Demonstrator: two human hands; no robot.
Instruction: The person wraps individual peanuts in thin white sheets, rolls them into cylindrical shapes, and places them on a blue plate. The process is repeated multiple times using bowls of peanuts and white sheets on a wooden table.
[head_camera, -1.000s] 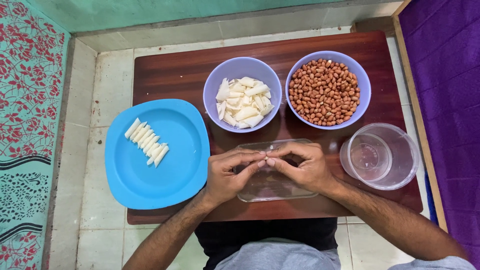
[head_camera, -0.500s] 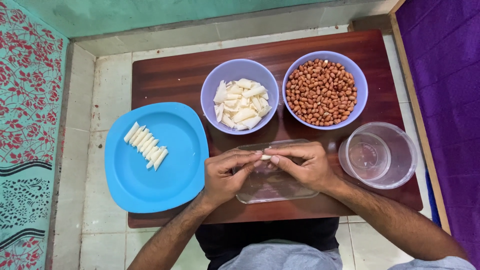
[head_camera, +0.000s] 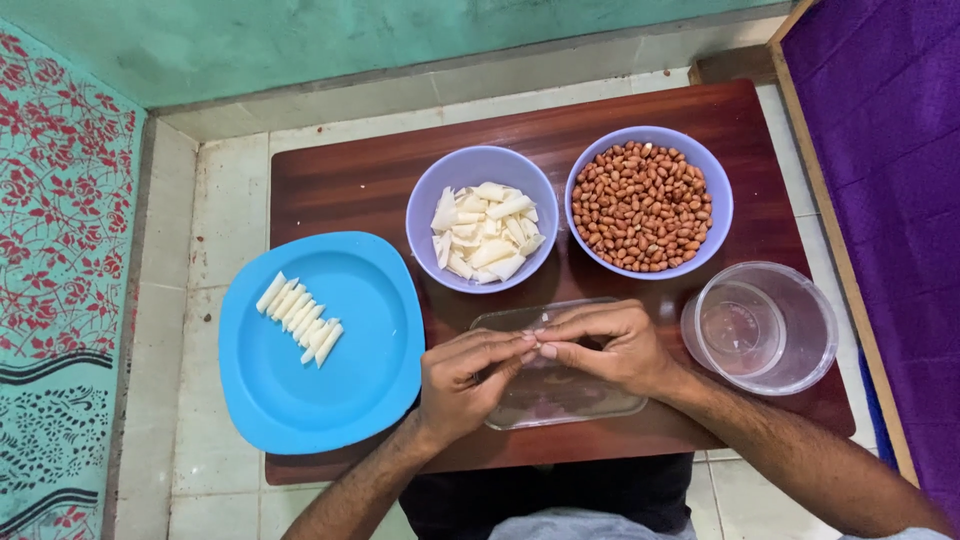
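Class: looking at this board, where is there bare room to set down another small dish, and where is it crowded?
Bare board lies at the far left corner, beyond the blue plate and left of the white-pieces bowl. Crowded: the peanut bowl, clear tub, clear tray and both hands, left and right.

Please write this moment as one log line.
left hand | right hand | fingertips meet over clear tray | grip contents hidden

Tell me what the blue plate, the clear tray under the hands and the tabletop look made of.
Blue plate: likely plastic, an even, opaque colour with a soft sheen. Clear tray: transparent, probably plastic, though glass cannot be ruled out; the table shows through it. Tabletop: dark reddish-brown with faint grain and a glossy finish, either wood or laminate.
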